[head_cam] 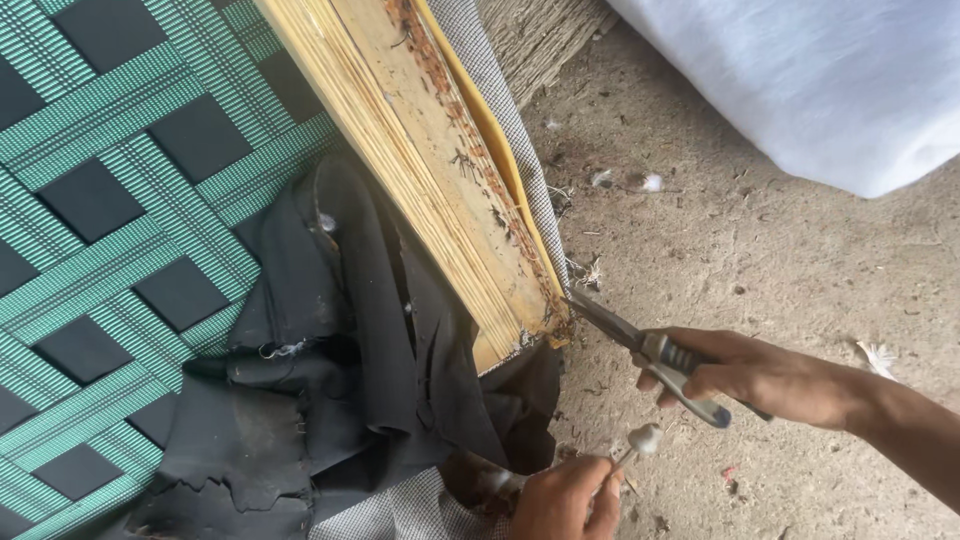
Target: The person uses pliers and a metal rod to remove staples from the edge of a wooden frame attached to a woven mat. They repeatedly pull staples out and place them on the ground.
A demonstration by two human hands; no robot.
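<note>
Right hand (760,375) clamped on pliers (650,352), nose at wooden frame (440,170) corner, six o'clock end; left hand (565,498) gripping small tool (640,440); best pulled straight, frame braced.

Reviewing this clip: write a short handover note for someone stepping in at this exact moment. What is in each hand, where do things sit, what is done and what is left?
Right hand: grips the pliers, nose at the lower corner of the wooden frame.
Left hand: holds a small tool with a pale round knob, low by that corner.
Black cloth: torn, peeled back off the frame, hanging loose over the green webbing. Checked fabric runs along the frame's outer edge.
Done: black cloth freed along this edge.
Left: seemingly fasteners at the corner; too small to confirm.
</note>
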